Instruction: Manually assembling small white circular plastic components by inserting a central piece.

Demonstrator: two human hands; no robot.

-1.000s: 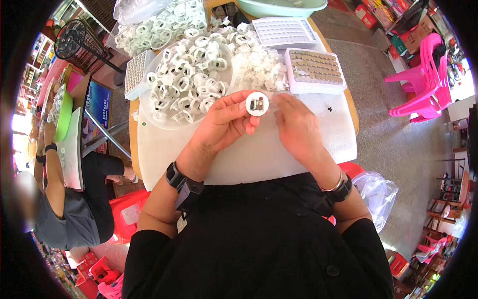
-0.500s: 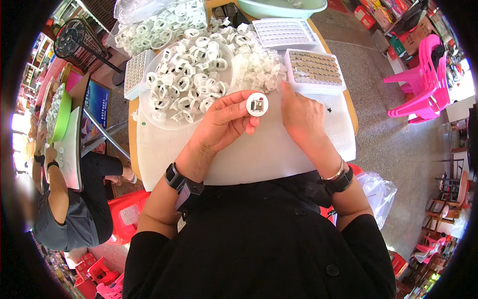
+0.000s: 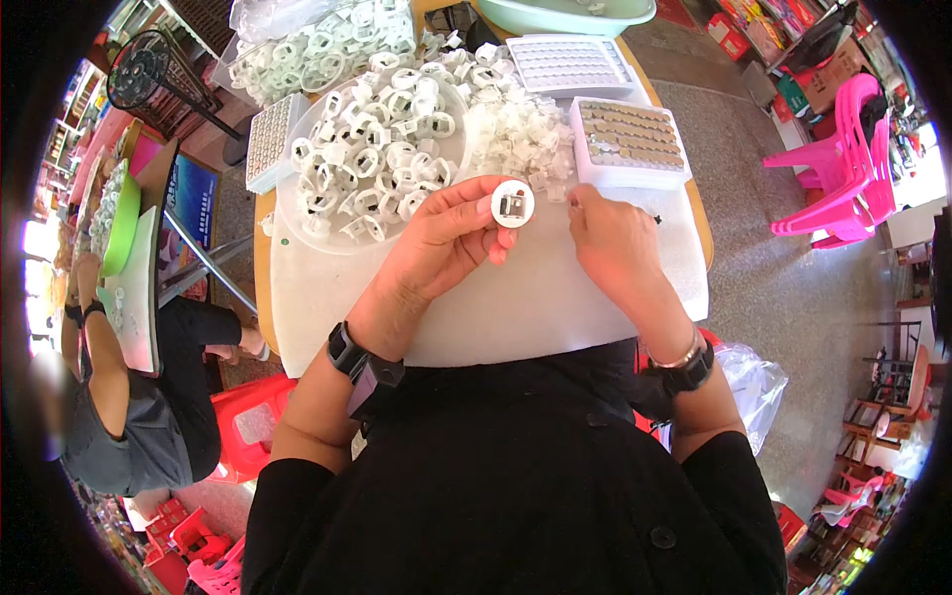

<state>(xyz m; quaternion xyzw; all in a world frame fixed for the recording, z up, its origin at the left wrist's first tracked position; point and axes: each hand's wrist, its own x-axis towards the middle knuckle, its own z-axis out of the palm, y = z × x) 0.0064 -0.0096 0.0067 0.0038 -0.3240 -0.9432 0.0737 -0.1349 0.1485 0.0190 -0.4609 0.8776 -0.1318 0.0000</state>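
A small round white plastic part (image 3: 513,206) with a dark slot and metal pieces in its face sits between the thumb and fingers of my left hand (image 3: 451,233). My right hand (image 3: 615,236) is to the right of it, thumb and forefinger pinched together; anything between them is too small to make out. Beyond that hand lies a heap of small translucent white pieces (image 3: 511,134). Next to the heap stands a white tray (image 3: 635,177) holding rows of coin-like metal discs. Many white ring-shaped parts (image 3: 382,149) fill a round clear tray (image 3: 322,241) at the left.
A white slotted tray (image 3: 570,64) and a pale green basin (image 3: 565,18) are at the back. Another tray of small round pieces (image 3: 270,144) stands left, beside a clear bin (image 3: 322,59) of white parts. A co-worker (image 3: 139,426) sits at the far left; pink chairs (image 3: 853,159) stand right.
My right hand has drawn back toward me from the heap's edge, its forefinger now curled to the thumb. My left hand keeps the round part in nearly the same place.
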